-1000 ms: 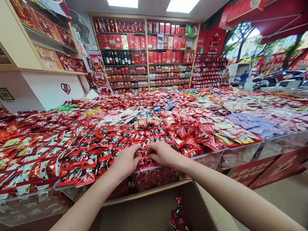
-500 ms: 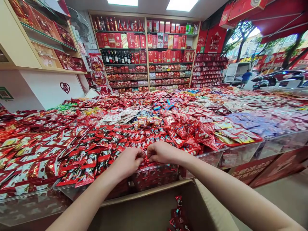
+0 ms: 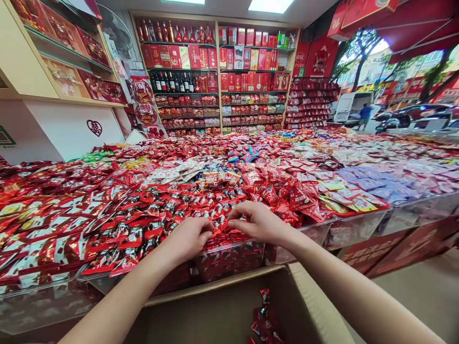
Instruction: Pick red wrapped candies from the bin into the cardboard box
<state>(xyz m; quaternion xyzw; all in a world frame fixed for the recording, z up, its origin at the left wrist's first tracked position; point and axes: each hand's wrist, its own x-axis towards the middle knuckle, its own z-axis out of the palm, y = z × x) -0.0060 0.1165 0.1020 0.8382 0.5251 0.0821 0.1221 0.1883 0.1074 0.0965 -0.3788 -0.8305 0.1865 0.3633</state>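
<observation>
My left hand (image 3: 191, 236) rests at the front of the small red wrapped candies (image 3: 215, 210), its fingers curled together; whatever they may hold is hidden. To its right, my right hand (image 3: 256, 220) arches over the same candies with thumb and fingers apart, touching the pile and gripping nothing I can see. A clear plastic bin (image 3: 231, 260) holds these candies right below both hands. Under my forearms stands an open cardboard box (image 3: 215, 288) with several red candies (image 3: 264, 310) inside at its right.
Heaps of packets spread left and right, among them purple packets (image 3: 380, 184) in clear bins. Shelves (image 3: 217, 71) with bottles and red boxes line the back. A wall cabinet (image 3: 32, 81) juts out at the left. A person (image 3: 365, 114) stands outside at the right.
My right hand has shifted right and its thumb and fingers have parted more. My left hand has moved slightly left, so the gap between the hands is wider.
</observation>
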